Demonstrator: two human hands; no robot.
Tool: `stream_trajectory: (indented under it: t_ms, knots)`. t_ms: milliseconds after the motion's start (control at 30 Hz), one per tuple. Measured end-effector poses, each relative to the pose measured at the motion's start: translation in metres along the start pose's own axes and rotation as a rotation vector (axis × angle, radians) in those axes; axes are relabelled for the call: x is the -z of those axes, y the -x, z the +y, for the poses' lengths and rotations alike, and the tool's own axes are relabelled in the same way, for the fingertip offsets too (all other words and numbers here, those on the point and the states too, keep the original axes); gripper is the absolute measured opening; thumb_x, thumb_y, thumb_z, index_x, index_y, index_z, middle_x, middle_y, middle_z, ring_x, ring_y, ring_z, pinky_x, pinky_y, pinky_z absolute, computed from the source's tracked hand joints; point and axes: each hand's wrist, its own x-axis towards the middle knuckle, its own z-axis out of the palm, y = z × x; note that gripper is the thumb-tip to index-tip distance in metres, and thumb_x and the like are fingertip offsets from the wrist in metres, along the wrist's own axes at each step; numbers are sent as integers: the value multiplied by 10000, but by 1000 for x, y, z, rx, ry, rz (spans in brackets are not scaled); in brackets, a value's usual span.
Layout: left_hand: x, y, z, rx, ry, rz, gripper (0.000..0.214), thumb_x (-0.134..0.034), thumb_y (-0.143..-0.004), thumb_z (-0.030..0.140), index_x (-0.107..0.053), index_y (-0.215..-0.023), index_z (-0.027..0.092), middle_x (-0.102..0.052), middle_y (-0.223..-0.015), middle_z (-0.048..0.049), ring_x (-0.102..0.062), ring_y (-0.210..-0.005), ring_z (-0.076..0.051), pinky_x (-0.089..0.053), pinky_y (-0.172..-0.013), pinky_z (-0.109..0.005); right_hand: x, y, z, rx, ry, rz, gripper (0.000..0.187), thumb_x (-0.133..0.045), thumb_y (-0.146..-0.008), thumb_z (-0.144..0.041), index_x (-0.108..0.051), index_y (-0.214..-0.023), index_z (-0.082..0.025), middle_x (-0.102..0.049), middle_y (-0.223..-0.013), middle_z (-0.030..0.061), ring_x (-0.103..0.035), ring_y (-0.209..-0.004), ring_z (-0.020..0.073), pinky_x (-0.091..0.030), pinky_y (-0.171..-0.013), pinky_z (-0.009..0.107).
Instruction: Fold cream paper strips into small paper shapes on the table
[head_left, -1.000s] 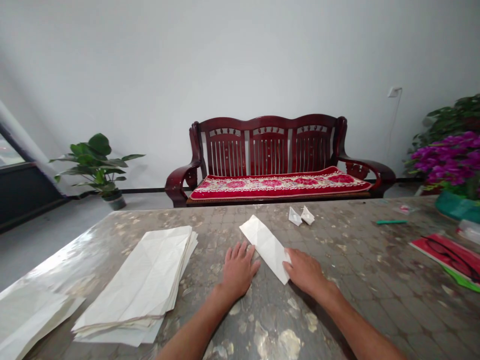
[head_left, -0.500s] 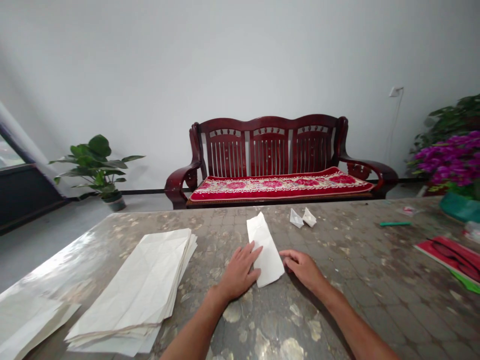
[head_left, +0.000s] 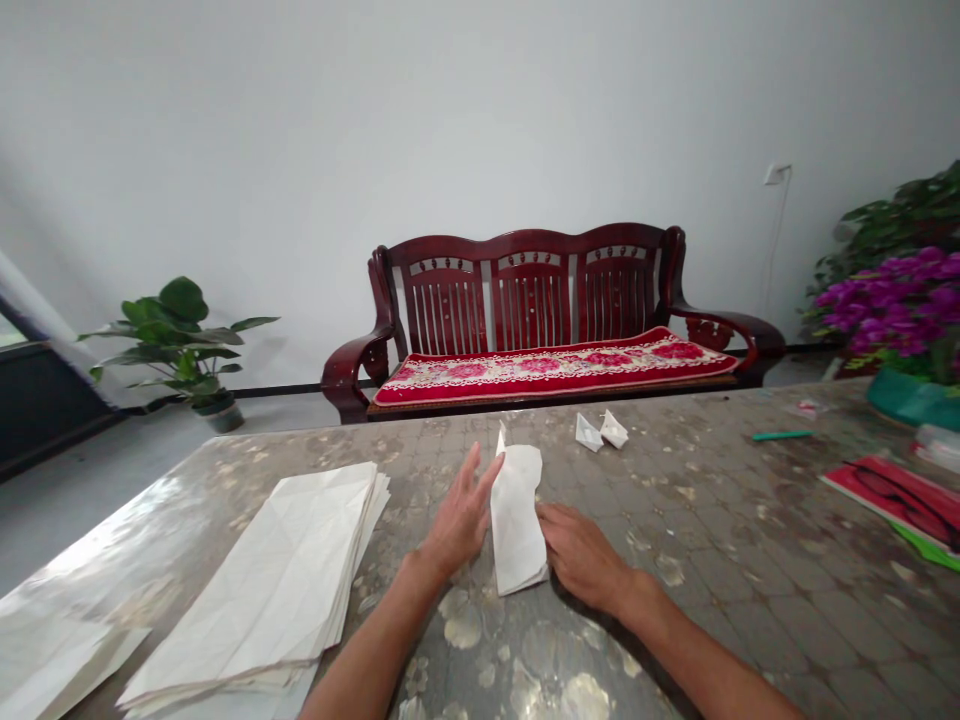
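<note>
The left hand's fingers (head_left: 472, 480) are spread wide and raised off the tabletop, with the tips just beside the left edge of a folded white paper strip (head_left: 516, 520); they hold nothing, though whether the thumb touches the paper is hard to tell. The right hand's fingers (head_left: 559, 530) curl loosely against the strip's lower right edge, but no clear pinch shows. Behind them, the left hand (head_left: 459, 525) and right hand (head_left: 581, 555) lead back to bare forearms resting over the mottled, glossy table (head_left: 712, 520).

The strip stands almost straight away from the person, its long axis leaning only slightly, with a narrow tip toward the far side and a broader end toward the person. Its soft, creased paper now bulges a little, whereas a moment earlier it lay flatter and more slanted, with the left hand pressing on it.

Left of the strip lies a thick stack of folded paper sheets (head_left: 255, 575). Beyond it sit two small folded paper pieces (head_left: 600, 430), and farther right are a green stick (head_left: 778, 435) and a red booklet (head_left: 896, 500). Well beyond the strip stands a dark red wooden bench (head_left: 532, 290) with a floral cushion (head_left: 551, 370).
</note>
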Motion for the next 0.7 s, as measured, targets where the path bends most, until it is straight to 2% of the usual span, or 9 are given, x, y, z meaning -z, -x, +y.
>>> stream_trajectory:
  t_ms: [67, 133, 233, 300, 400, 500, 567, 700]
  knots:
    - [18, -15, 5, -157, -176, -70, 933, -460, -702, -108, -277, -1495, 348, -25, -1629, -61, -196, -1463, -306, -315, -1141, -490, -1, 0, 1, 2, 24, -17, 293, -405, -878, -47, -667, -948, -157, -656, -975, 86, -566, -927, 193, -408, -856, 299]
    - [32, -29, 13, -320, -271, -191, 908, -508, -677, -109, -370, -1441, 362, -101, -1622, -45, -195, -1457, -300, -310, -1138, -482, -1, 1, 1, 23, 37, -7, 305, -413, -869, -27, -668, -971, -161, -664, -980, 80, -569, -930, 190, -402, -858, 297]
    - [42, -44, 25, -491, -319, -334, 629, -589, -724, -22, -541, -1268, 290, -370, -1519, -59, -235, -1433, -306, -275, -1142, -503, 1, 3, 1, 64, 50, 22, 303, -430, -881, -31, -674, -982, -180, -671, -970, 67, -572, -920, 182, -401, -839, 290]
    - [44, -48, 27, -522, -305, -365, 414, -602, -770, 40, -600, -1128, 248, -565, -1327, -66, -310, -1391, -302, -246, -1144, -517, 4, 6, 2, 75, 61, 38, 254, -457, -897, -62, -679, -917, -184, -665, -897, 56, -571, -873, 179, -408, -799, 282]
    - [43, -44, 21, -428, -220, -349, 211, -592, -793, 67, -620, -940, 216, -675, -1008, -48, -539, -1159, -252, -326, -1083, -452, 10, 14, 7, 83, 47, 94, 219, -480, -931, -119, -683, -950, -200, -645, -863, 40, -571, -851, 172, -423, -771, 266]
    - [40, -27, 9, -261, -14, -310, 180, -548, -787, 33, -597, -836, 199, -670, -881, -24, -612, -905, -179, -447, -896, -313, 16, 20, 20, 76, 64, 209, 266, -486, -951, -156, -653, -1141, -236, -632, -967, 49, -569, -910, 173, -445, -801, 272]
    - [34, -12, 4, -183, 140, -288, 209, -519, -768, 8, -587, -829, 196, -671, -899, -23, -613, -909, -168, -461, -843, -270, 18, 22, 30, 86, 145, 294, 304, -521, -941, -178, -633, -1211, -260, -623, -1066, 73, -556, -980, 200, -452, -861, 328]
    - [17, 18, 0, -62, 294, -266, 231, -488, -774, 6, -593, -838, 201, -690, -1015, -26, -609, -1047, -174, -466, -919, -281, 17, 23, 49, 198, 236, 344, 291, -585, -915, -213, -662, -1180, -303, -567, -1319, 75, -453, -1236, 258, -400, -1011, 436]
